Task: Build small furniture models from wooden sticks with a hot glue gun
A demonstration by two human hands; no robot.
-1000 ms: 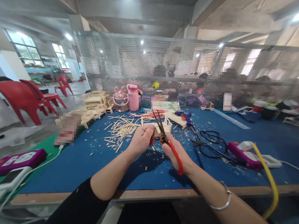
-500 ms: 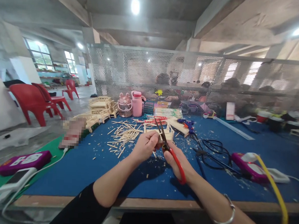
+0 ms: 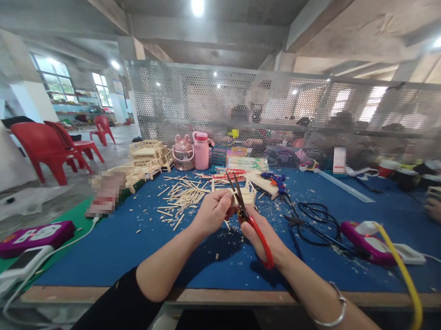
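The red-handled scissors (image 3: 243, 213) lie in the right hand (image 3: 254, 238), which is wrapped around the handles, the thumb along one of them; the blades stand slightly parted, with nothing plainly between them. The left hand (image 3: 215, 212) is nearer the blades' lower part: its curled fingers sit just to the left of the pivot, close beside the steel — touching or apart, I cannot tell. Its fingertips are hidden, so what it has hold of, if anything, cannot be told. The scissors' long axis runs slantwise, from the handle loops near the right wrist up to tips pointing away from the wearer and somewhat left. Past the hands, a wooden stick frame (image 3: 249, 199) shows behind the blades, its longer side running left to right.
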